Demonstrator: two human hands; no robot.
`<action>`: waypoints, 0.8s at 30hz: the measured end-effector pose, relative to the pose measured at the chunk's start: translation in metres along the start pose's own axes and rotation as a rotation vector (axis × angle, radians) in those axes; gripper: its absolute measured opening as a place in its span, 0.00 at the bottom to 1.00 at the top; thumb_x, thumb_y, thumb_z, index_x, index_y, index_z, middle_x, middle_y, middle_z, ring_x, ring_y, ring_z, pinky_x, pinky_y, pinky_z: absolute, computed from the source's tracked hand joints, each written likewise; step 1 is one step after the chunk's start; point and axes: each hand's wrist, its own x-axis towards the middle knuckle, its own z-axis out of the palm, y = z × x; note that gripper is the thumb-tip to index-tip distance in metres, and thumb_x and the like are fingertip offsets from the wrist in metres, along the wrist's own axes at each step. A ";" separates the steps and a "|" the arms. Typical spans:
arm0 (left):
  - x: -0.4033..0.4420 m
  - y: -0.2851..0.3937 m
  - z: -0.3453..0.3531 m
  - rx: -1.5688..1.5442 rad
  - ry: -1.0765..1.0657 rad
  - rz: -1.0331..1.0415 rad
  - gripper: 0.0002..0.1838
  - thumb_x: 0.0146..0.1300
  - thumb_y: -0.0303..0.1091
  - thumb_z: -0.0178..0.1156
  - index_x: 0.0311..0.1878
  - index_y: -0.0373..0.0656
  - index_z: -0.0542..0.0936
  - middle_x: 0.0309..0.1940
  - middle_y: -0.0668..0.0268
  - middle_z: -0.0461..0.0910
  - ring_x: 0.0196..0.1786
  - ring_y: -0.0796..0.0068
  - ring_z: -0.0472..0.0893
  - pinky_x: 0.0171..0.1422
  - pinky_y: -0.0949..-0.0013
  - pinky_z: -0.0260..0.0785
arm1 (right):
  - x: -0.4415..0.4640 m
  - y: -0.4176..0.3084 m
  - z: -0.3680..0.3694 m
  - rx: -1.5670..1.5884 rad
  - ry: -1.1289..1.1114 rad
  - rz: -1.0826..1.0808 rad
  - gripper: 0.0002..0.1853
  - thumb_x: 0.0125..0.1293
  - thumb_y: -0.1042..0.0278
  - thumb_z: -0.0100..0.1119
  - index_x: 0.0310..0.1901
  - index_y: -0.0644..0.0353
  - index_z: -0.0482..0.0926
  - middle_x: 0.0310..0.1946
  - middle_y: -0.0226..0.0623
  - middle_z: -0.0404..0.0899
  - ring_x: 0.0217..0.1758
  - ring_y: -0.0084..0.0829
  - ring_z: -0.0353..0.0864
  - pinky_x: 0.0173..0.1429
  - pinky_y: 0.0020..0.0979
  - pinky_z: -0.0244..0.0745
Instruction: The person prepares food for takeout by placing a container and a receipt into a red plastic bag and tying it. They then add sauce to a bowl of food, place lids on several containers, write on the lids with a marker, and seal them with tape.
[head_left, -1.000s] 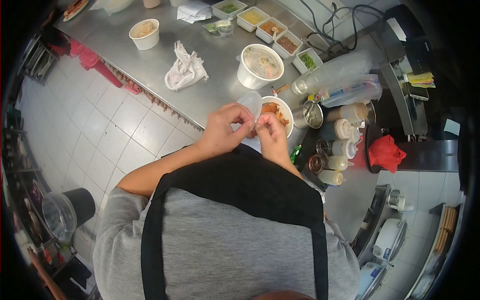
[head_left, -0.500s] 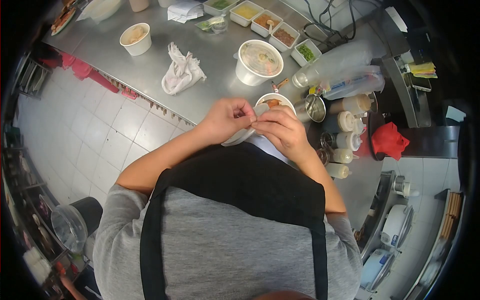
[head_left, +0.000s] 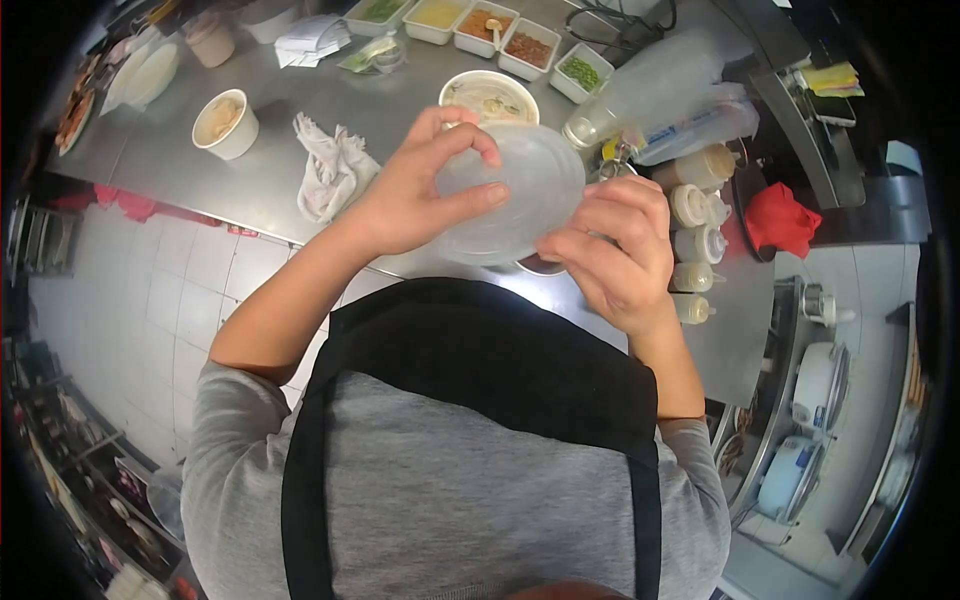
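Observation:
A round, translucent plastic lid [head_left: 530, 190] is held up in front of my chest, between my two hands. My right hand [head_left: 625, 245] pinches its right edge with curled fingers. Over the lid's left side is my left hand [head_left: 425, 185], its thumb and index finger bent but apart, fingertips near the lid's surface. Behind the lid, the bowl below is mostly hidden. Just beyond stands a white paper bowl [head_left: 490, 85] with a clear cover, partly blocked by my left hand and the lid.
A crumpled white cloth [head_left: 335, 170] and a small white tub [head_left: 225, 125] lie on the steel counter [head_left: 270, 195] to the left. Trays of chopped ingredients [head_left: 530, 48] line the back. Squeeze bottles [head_left: 695, 242] and a red bag [head_left: 782, 222] are at the right.
Both hands have risen and moved apart from their close pinch. The lid now faces me more broadly. My left thumb and index finger have spread; the view has shifted.

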 end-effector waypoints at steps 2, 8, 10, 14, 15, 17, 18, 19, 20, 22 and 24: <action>0.013 0.016 -0.012 0.170 -0.040 0.137 0.06 0.61 0.30 0.61 0.41 0.42 0.77 0.43 0.68 0.76 0.44 0.78 0.76 0.48 0.74 0.68 | -0.005 0.003 -0.002 -0.051 -0.060 0.050 0.12 0.40 0.67 0.71 0.31 0.51 0.83 0.34 0.26 0.77 0.43 0.33 0.74 0.42 0.35 0.67; 0.001 0.015 0.007 -0.528 -0.479 -0.219 0.04 0.62 0.28 0.60 0.38 0.40 0.76 0.32 0.69 0.77 0.35 0.79 0.76 0.40 0.74 0.69 | -0.027 -0.005 0.013 -0.096 0.004 0.023 0.12 0.38 0.66 0.71 0.30 0.51 0.85 0.34 0.24 0.78 0.41 0.32 0.73 0.42 0.35 0.66; -0.006 0.010 0.012 -0.563 -0.534 -0.297 0.03 0.63 0.27 0.60 0.37 0.40 0.76 0.32 0.69 0.77 0.35 0.80 0.76 0.40 0.74 0.69 | -0.033 -0.008 0.017 -0.063 -0.025 0.035 0.13 0.39 0.65 0.70 0.31 0.52 0.84 0.35 0.25 0.78 0.42 0.31 0.74 0.45 0.36 0.65; -0.016 0.011 0.020 -0.356 -0.454 -0.205 0.03 0.56 0.23 0.58 0.32 0.38 0.73 0.25 0.67 0.73 0.29 0.77 0.74 0.34 0.74 0.67 | -0.038 -0.018 0.031 -0.022 -0.098 0.063 0.13 0.41 0.67 0.68 0.34 0.53 0.83 0.38 0.27 0.78 0.46 0.32 0.73 0.50 0.38 0.65; -0.018 0.010 0.022 -0.342 -0.397 -0.203 0.03 0.52 0.23 0.57 0.30 0.38 0.72 0.23 0.65 0.71 0.27 0.73 0.73 0.34 0.72 0.67 | -0.038 -0.019 0.033 -0.019 -0.117 0.069 0.13 0.42 0.67 0.68 0.34 0.53 0.83 0.39 0.27 0.78 0.46 0.32 0.73 0.51 0.38 0.65; -0.017 0.001 0.018 -0.214 -0.261 -0.179 0.03 0.53 0.24 0.57 0.32 0.39 0.74 0.24 0.65 0.72 0.27 0.74 0.74 0.34 0.71 0.68 | -0.042 -0.024 0.032 0.050 -0.171 0.065 0.12 0.45 0.68 0.66 0.35 0.55 0.82 0.41 0.30 0.78 0.51 0.34 0.73 0.55 0.41 0.67; -0.017 -0.005 0.014 -0.150 -0.191 -0.169 0.03 0.54 0.24 0.57 0.32 0.39 0.74 0.25 0.65 0.73 0.27 0.74 0.74 0.34 0.70 0.69 | -0.043 -0.026 0.031 0.080 -0.165 0.060 0.12 0.46 0.68 0.66 0.35 0.55 0.82 0.41 0.30 0.78 0.52 0.34 0.73 0.56 0.42 0.67; -0.015 -0.018 0.006 -0.062 -0.089 -0.256 0.04 0.55 0.25 0.56 0.34 0.38 0.75 0.25 0.65 0.74 0.28 0.75 0.74 0.34 0.70 0.69 | -0.044 -0.026 0.029 0.109 -0.157 0.053 0.11 0.47 0.68 0.66 0.35 0.55 0.82 0.42 0.31 0.78 0.54 0.35 0.73 0.57 0.43 0.67; -0.010 -0.039 -0.007 0.026 0.011 -0.342 0.05 0.57 0.26 0.56 0.36 0.38 0.76 0.26 0.65 0.74 0.29 0.76 0.74 0.34 0.70 0.69 | -0.045 -0.026 0.026 0.140 -0.148 0.049 0.11 0.48 0.67 0.66 0.35 0.55 0.81 0.43 0.31 0.78 0.56 0.36 0.72 0.59 0.44 0.68; 0.005 -0.088 -0.046 0.002 0.180 -0.660 0.05 0.65 0.29 0.53 0.40 0.41 0.77 0.26 0.72 0.74 0.26 0.85 0.71 0.31 0.78 0.65 | -0.039 -0.021 0.003 0.332 -0.040 0.337 0.05 0.61 0.70 0.60 0.35 0.60 0.76 0.40 0.42 0.80 0.46 0.43 0.79 0.52 0.39 0.75; 0.004 -0.164 -0.081 -0.153 0.322 -0.683 0.06 0.66 0.32 0.53 0.38 0.43 0.77 0.24 0.74 0.72 0.25 0.86 0.71 0.30 0.79 0.64 | -0.065 -0.021 -0.015 0.411 0.346 0.783 0.03 0.71 0.73 0.49 0.38 0.61 0.69 0.33 0.43 0.77 0.34 0.27 0.76 0.41 0.31 0.75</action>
